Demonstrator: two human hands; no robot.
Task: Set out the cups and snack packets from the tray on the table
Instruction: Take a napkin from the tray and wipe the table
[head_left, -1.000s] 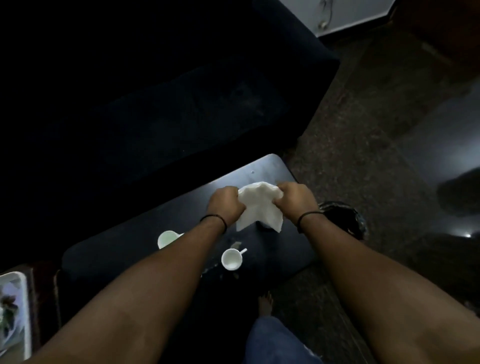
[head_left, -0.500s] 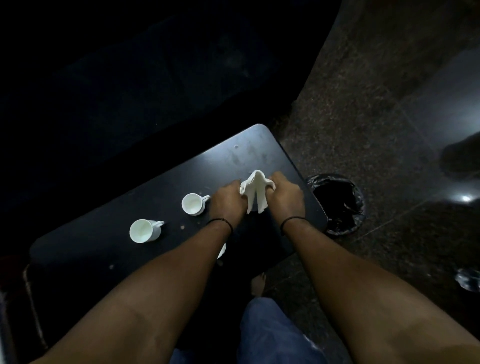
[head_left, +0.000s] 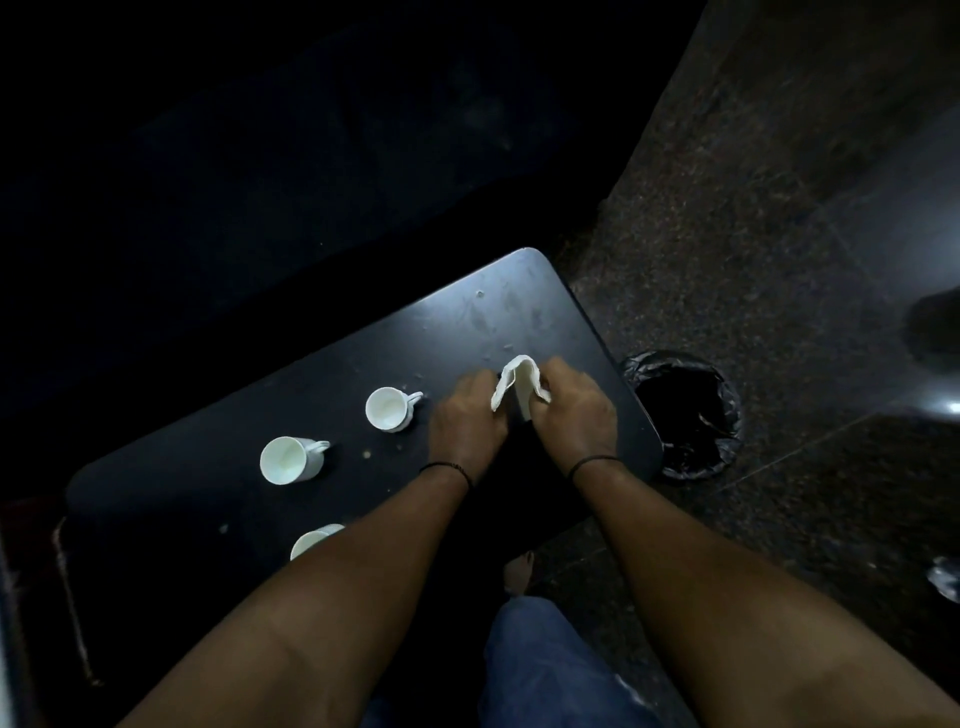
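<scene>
A folded white napkin (head_left: 519, 389) is pinched between my left hand (head_left: 465, 423) and my right hand (head_left: 574, 415), low over the right part of the black table (head_left: 493, 317). Three white cups stand on the table: one cup (head_left: 390, 409) just left of my left hand, a second cup (head_left: 288, 460) further left, and a third cup (head_left: 311, 540) near the front edge, partly hidden by my left forearm. No tray or snack packet shows in the frame.
A bin lined with a black bag (head_left: 683, 415) stands on the speckled floor right of the table. A dark sofa (head_left: 311, 156) runs behind the table. Crumbs dot the tabletop. My bare foot (head_left: 519, 571) and jeans are below.
The napkin has been folded narrower between both hands and lowered toward the table. The view has tilted down, so the three cups now show and the tray at the far left has left the frame.
</scene>
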